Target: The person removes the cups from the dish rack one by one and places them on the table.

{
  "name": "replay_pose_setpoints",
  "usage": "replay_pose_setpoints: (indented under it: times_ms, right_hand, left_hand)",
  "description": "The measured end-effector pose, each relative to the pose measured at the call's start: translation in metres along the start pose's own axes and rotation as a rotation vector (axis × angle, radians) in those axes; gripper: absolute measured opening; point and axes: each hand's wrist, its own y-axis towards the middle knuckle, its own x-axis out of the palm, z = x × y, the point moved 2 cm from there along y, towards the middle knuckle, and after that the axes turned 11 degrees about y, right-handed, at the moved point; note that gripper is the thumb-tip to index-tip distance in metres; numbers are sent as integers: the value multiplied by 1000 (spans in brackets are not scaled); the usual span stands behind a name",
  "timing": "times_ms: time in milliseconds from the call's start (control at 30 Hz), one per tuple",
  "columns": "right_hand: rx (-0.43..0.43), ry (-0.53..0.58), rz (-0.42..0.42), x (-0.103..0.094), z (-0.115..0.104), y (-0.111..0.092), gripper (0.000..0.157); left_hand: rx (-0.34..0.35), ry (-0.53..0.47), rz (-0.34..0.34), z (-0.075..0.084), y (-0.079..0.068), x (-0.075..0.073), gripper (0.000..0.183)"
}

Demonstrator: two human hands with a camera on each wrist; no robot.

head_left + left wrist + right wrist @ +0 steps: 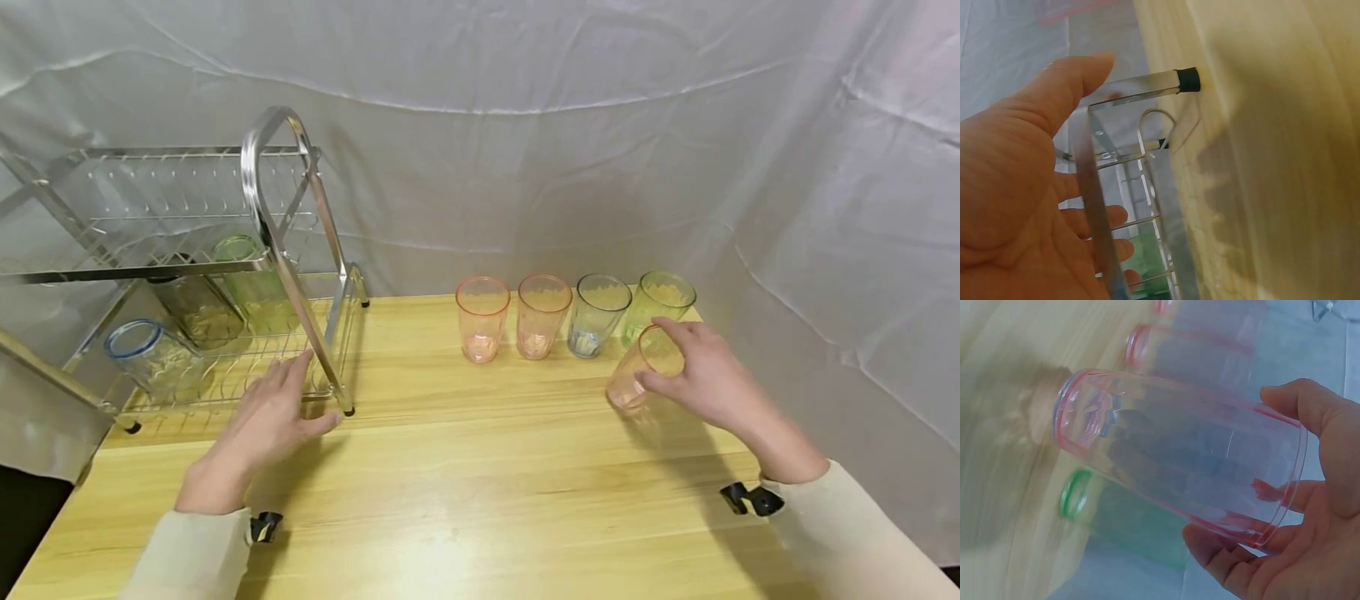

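Note:
My right hand (708,371) grips a clear orange-pink glass (633,375) near its rim, thumb on one side and fingers on the other. In the right wrist view the base of this glass (1172,456) is close over the tabletop. To the left my left hand (262,417) is at the front right corner of a metal dish rack (288,292), fingers fairly straight and thumb spread. The left wrist view has its fingers (1075,219) passing behind a flat metal bar of the rack (1094,206). No glass is in that hand.
Two orange-pink glasses (482,321), a bluish-grey glass (596,317) and a green glass (660,300) stand in a row at the table's back. On the rack's lower tier are a blue-rimmed glass (153,358), a dark glass (198,308) and a green one (258,287). Grey cloth hangs behind.

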Motion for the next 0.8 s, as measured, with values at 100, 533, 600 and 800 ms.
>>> replay_pose_setpoints:
  times_ms: [100, 533, 600, 800]
  right_hand:
    - [42, -26, -10, -7, 13, 1, 85]
    - [186, -80, -83, -25, 51, -1, 95]
    - [197, -86, -93, -27, 53, 0, 95]
    - [202, -103, -118, -30, 55, 2, 98]
  left_hand:
    - [-14, 45, -31, 1, 0, 4, 108]
    - [-5, 96, -78, 5, 3, 7, 101]
    - [-7, 96, -82, 5, 2, 7, 100]
    - [-11, 102, -74, 4, 1, 9, 99]
